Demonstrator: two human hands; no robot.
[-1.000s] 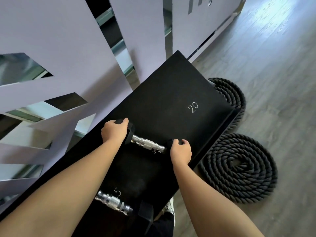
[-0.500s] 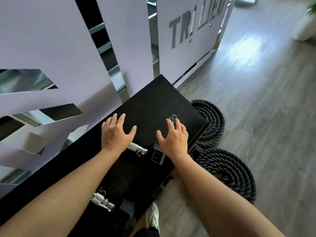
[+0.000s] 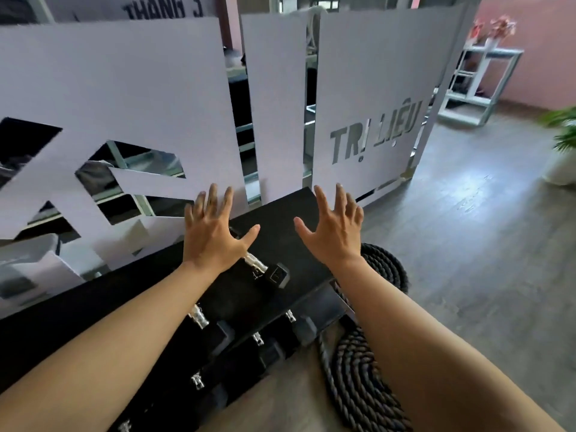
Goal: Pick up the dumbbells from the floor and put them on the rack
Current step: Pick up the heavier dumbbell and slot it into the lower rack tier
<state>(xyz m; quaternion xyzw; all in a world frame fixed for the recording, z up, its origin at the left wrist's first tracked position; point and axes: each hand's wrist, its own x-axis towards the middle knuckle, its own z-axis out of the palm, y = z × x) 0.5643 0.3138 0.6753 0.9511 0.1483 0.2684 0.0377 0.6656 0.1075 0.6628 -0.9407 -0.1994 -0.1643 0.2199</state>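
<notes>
Now both the left hand [image 3: 212,235] and right hand [image 3: 333,232] hover spread wide, holding nothing, above the dumbbell [image 3: 268,271] on the rack's [image 3: 131,294] top shelf. Next likely means turning back floorward for another

Two bare forearms come into view from the bottom edge, no sleeves on either, no watch, no bands at the wrists. The left hand [image 3: 215,233] wears no glove and no ring that shows; its fingertips look a little darkened, smudged perhaps. The right hand [image 3: 335,232] is just as bare, nails short and plain. Nothing else of the person's clothing shows above the black rack [image 3: 93,307].
</notes>
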